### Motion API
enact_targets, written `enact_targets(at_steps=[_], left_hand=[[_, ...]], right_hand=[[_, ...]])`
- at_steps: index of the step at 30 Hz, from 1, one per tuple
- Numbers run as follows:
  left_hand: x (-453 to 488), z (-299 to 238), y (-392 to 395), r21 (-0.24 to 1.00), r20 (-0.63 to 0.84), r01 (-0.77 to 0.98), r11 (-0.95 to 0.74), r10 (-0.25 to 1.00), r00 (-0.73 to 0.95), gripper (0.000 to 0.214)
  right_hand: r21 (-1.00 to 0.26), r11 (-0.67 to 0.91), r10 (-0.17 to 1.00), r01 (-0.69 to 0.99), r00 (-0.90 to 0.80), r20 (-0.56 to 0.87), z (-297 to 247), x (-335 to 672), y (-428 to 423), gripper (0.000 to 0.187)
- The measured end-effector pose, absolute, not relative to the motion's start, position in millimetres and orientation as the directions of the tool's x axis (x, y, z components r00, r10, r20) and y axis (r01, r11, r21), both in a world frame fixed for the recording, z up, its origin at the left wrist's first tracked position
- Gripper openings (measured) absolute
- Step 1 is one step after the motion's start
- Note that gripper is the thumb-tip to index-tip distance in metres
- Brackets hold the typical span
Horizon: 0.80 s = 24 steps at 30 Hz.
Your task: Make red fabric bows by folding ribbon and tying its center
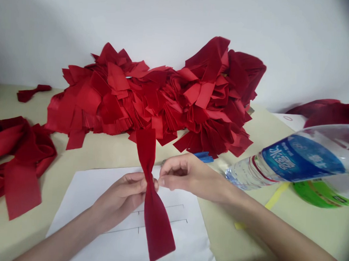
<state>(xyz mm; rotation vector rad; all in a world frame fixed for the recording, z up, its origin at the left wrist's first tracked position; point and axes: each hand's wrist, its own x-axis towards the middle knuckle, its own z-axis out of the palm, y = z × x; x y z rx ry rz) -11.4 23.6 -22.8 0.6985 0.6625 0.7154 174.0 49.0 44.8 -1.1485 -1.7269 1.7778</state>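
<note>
A red velvet ribbon (159, 232), gathered narrow at its middle, hangs over a white sheet of paper (78, 203) marked with ruled black lines. My left hand (129, 192) pinches the ribbon at its gathered waist, thumb in front and fingers behind. Just right of the waist is my right hand (186, 176), its thumb and forefinger closed together close to the left fingertips. Whatever thin thing lies between the right fingers is too small to make out. The ribbon's upper end reaches up to the red pile behind.
A big heap of cut red ribbon pieces (153, 97) lies against the wall. More red ribbon (24, 164) is at the left, with a small bow (33, 92) behind it. On the right are a tilted water bottle (303, 154), a green item (321, 194) and a yellow strip (277, 196).
</note>
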Motion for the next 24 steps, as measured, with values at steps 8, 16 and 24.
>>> enact_targets(at_steps=[8, 16, 24], left_hand=[[-12.6, -21.5, 20.7, 0.723, -0.266, -0.339, 0.602, 0.695, 0.668, 0.025], [-1.5, -9.0, 5.9, 0.669, -0.341, -0.134, 0.731, 0.462, 0.819, 0.017], [7.5, -18.0, -6.8, 0.643, -0.553, 0.182, 0.744, 0.287, 0.782, 0.011]], right_hand=[[-0.943, -0.169, 0.672, 0.286, -0.666, -0.322, 38.6, 183.4, 58.4, 0.009], [-0.942, -0.22, 0.412, 0.254, -0.851, -0.326, 40.5, 186.6, 54.1, 0.005], [-0.951, 0.124, 0.135, 0.285, -0.954, -0.268, 19.7, 177.8, 45.2, 0.018]])
